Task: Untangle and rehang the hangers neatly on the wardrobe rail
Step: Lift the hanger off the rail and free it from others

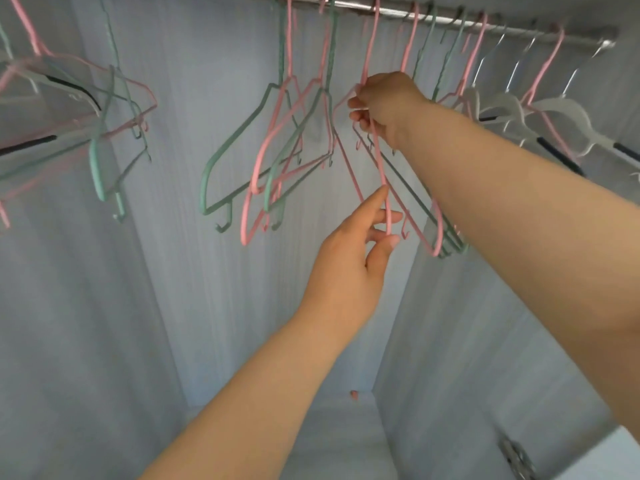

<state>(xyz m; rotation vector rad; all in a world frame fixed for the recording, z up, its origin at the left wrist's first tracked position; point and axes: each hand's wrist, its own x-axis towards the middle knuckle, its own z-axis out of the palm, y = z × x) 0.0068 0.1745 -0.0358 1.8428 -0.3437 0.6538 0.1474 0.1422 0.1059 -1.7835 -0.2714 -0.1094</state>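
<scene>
The left hand (349, 258) pinches the pink hanger's (379, 168) lower end, the right hand (388, 105) closes on its neck below the rail (485, 20), and a hard tug could snag the green hangers (415, 192) tangled behind.

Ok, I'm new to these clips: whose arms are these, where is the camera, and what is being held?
There is no machine here. One wide-angle camera on a person's head looks into an open pale wardrobe, so the two bare arms are the wearer's own. A metal wardrobe rail runs across the top, hung with thin pink and green wire hangers and, to the right, white plastic hangers. The right hand has its grip on the neck of a pink wire hanger that hangs from the rail. The left hand pinches the lower end of that same hanger. A tangled green and pink bunch hangs just left of it.
</scene>
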